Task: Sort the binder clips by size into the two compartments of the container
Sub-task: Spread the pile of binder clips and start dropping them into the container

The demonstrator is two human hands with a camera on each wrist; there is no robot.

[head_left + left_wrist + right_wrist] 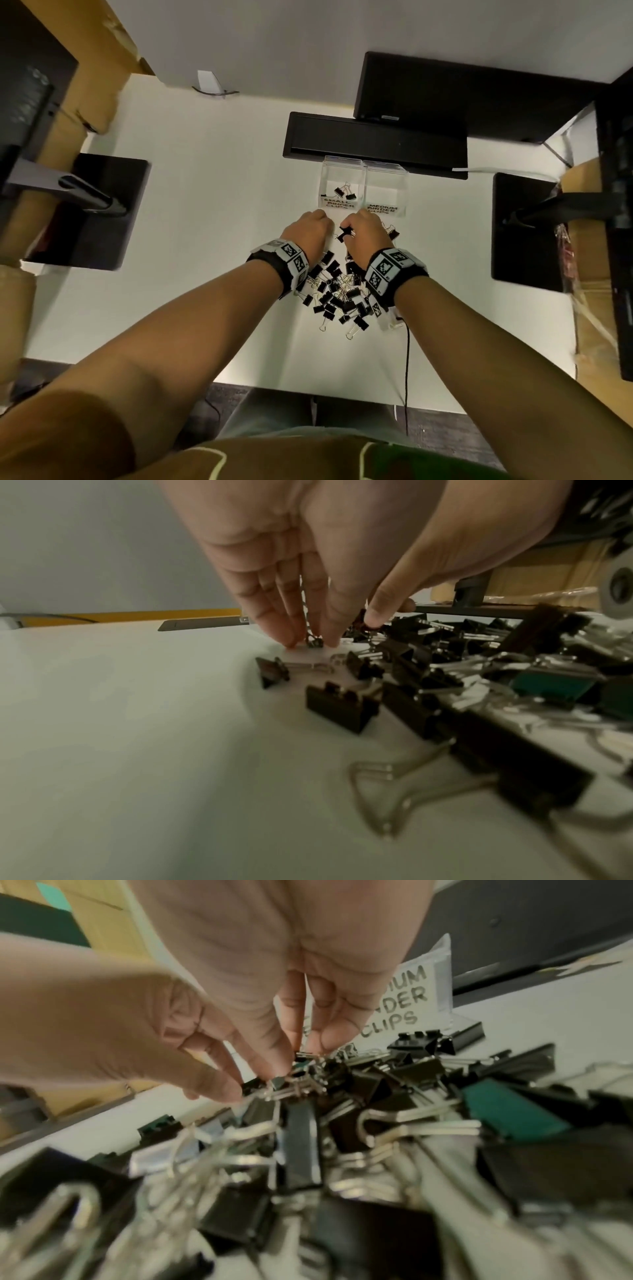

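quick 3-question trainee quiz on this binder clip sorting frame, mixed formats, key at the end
1. True or false: the compartment labelled MEDIUM BINDER CLIPS already holds clips.
2. Which hand pinches a small black clip at the far edge of the pile? A) left hand B) right hand C) neither
3. Fill in: the few clips already sorted lie in the compartment labelled ____ BINDER CLIPS.

Key:
1. False; it looks empty in the head view.
2. B; the right hand has the grip, the left hand reaches down to the table nearby.
3. SMALL.
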